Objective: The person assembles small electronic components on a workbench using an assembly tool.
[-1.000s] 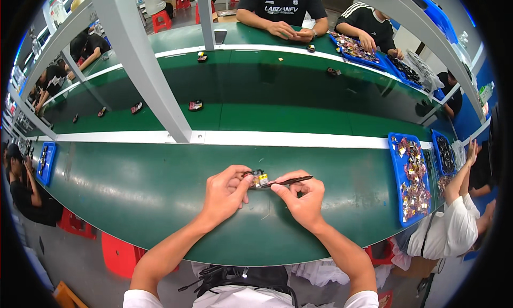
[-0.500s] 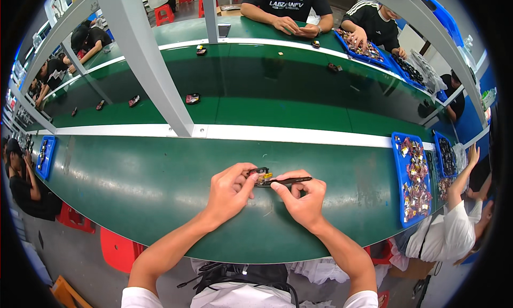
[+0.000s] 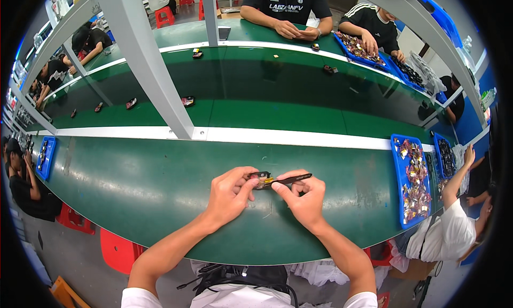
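A black case [image 3: 263, 175] (partly hidden) is pinched in the left hand [image 3: 230, 191], a dark tool [image 3: 294, 178] in the right hand [image 3: 303, 197]. Less of the yellow bit [image 3: 268, 181] is seen now.

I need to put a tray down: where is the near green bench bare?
The widest patch lies between the left hand and the left-end blue tray; a smaller one between the right hand and the large blue tray. The right end is crowded by that tray and another blue tray.
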Action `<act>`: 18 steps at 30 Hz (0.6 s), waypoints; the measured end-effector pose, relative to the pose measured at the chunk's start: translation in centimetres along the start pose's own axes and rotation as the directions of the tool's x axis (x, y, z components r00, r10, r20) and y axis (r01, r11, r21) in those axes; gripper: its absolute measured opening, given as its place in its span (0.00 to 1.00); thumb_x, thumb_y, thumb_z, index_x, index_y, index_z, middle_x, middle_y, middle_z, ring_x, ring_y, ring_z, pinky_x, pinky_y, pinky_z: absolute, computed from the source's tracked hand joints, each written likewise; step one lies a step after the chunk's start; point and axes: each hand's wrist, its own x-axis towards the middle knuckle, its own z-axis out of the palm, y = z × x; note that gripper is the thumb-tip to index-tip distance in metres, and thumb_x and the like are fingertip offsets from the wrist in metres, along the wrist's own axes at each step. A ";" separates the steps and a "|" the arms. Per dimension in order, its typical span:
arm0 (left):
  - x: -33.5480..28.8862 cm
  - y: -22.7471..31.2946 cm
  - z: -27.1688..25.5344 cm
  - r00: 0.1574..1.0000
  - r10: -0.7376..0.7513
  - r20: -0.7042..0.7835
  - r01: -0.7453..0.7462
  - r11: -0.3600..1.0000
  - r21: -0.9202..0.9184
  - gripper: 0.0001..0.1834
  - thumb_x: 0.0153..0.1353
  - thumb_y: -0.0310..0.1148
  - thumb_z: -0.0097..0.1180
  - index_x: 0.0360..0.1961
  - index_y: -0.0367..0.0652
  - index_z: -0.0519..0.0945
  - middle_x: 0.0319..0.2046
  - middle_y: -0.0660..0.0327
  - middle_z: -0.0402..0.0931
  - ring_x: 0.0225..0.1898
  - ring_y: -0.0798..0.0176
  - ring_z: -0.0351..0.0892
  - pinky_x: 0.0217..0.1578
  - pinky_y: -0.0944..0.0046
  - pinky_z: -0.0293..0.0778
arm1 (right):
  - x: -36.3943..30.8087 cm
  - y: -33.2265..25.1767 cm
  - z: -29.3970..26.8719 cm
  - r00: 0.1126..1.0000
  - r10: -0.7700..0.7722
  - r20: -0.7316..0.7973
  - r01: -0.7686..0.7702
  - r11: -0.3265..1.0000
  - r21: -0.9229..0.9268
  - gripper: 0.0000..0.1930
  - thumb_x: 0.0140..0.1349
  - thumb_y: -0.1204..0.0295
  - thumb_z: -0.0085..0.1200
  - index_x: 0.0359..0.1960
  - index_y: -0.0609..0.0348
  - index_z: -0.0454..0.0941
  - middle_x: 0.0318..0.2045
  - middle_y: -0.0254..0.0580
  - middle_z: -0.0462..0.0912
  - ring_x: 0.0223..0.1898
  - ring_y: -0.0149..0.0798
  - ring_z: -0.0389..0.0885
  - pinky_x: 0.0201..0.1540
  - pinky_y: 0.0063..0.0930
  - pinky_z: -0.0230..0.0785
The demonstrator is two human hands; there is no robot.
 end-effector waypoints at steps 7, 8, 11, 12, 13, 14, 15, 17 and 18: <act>0.1 -0.7 0.0 0.992 0.124 -0.004 -0.124 0.991 0.041 0.10 0.65 0.19 0.58 0.47 0.29 0.80 0.32 0.54 0.81 0.24 0.68 0.83 0.18 0.72 0.76 | 0.6 -0.5 -0.2 0.986 0.160 0.045 -0.165 0.968 0.188 0.07 0.58 0.84 0.66 0.37 0.67 0.82 0.21 0.24 0.75 0.18 0.13 0.61 0.20 0.13 0.50; 0.1 -0.7 0.0 0.992 0.123 -0.003 -0.123 0.992 0.041 0.10 0.65 0.19 0.58 0.47 0.29 0.80 0.32 0.54 0.81 0.24 0.68 0.83 0.18 0.72 0.76 | 0.6 -0.4 -0.3 0.983 0.175 0.056 -0.183 0.963 0.198 0.07 0.58 0.84 0.66 0.37 0.67 0.81 0.21 0.25 0.76 0.19 0.13 0.61 0.20 0.13 0.51; 0.1 -0.8 0.0 0.988 0.152 -0.004 -0.151 0.985 0.084 0.10 0.65 0.19 0.58 0.47 0.30 0.81 0.32 0.55 0.81 0.24 0.68 0.83 0.18 0.71 0.77 | 0.7 -0.4 -0.4 0.974 0.215 0.070 -0.225 0.953 0.205 0.07 0.58 0.85 0.65 0.37 0.67 0.81 0.25 0.30 0.80 0.21 0.15 0.68 0.22 0.12 0.57; 0.1 -0.8 0.0 0.985 0.170 -0.007 -0.168 0.980 0.102 0.10 0.65 0.19 0.58 0.47 0.30 0.81 0.32 0.55 0.81 0.24 0.68 0.83 0.18 0.71 0.77 | 0.7 -0.3 -0.4 0.974 0.216 0.070 -0.226 0.952 0.205 0.07 0.58 0.85 0.65 0.37 0.67 0.81 0.25 0.30 0.80 0.21 0.15 0.68 0.22 0.12 0.57; 0.1 -0.8 0.0 0.982 0.188 -0.009 -0.185 0.975 0.121 0.09 0.65 0.19 0.59 0.46 0.30 0.81 0.32 0.55 0.81 0.24 0.68 0.83 0.19 0.71 0.77 | 0.7 -0.2 -0.4 0.970 0.230 0.076 -0.241 0.945 0.219 0.07 0.58 0.85 0.65 0.37 0.68 0.81 0.27 0.34 0.82 0.24 0.17 0.73 0.24 0.12 0.62; 0.1 -0.8 0.0 0.982 0.187 -0.008 -0.185 0.975 0.120 0.09 0.65 0.19 0.59 0.46 0.30 0.81 0.32 0.55 0.81 0.24 0.68 0.83 0.19 0.71 0.77 | 0.7 0.0 -0.5 0.967 0.243 0.082 -0.256 0.938 0.233 0.07 0.58 0.85 0.65 0.37 0.68 0.81 0.29 0.37 0.84 0.27 0.19 0.78 0.27 0.12 0.67; 0.0 -0.7 0.1 0.981 0.192 -0.006 -0.190 0.974 0.124 0.09 0.65 0.19 0.59 0.46 0.30 0.82 0.32 0.55 0.81 0.24 0.68 0.83 0.18 0.71 0.77 | 0.6 0.2 -0.4 0.966 0.244 0.081 -0.256 0.938 0.233 0.07 0.58 0.85 0.65 0.37 0.68 0.81 0.29 0.37 0.84 0.27 0.19 0.78 0.27 0.12 0.67; 0.0 -0.6 0.1 0.981 0.196 -0.003 -0.194 0.973 0.128 0.09 0.65 0.19 0.59 0.46 0.30 0.82 0.31 0.56 0.81 0.24 0.68 0.83 0.18 0.71 0.77 | 0.6 0.6 -0.2 0.971 0.235 0.052 -0.239 0.925 0.294 0.07 0.58 0.82 0.67 0.36 0.67 0.82 0.27 0.33 0.84 0.20 0.12 0.61 0.20 0.12 0.51; 0.0 -0.5 0.1 0.979 0.204 0.000 -0.202 0.968 0.149 0.09 0.64 0.19 0.60 0.46 0.31 0.82 0.31 0.56 0.81 0.24 0.68 0.83 0.19 0.71 0.77 | 0.6 0.6 -0.2 0.970 0.236 0.051 -0.240 0.925 0.294 0.07 0.58 0.82 0.67 0.36 0.67 0.82 0.27 0.33 0.84 0.20 0.12 0.61 0.20 0.12 0.51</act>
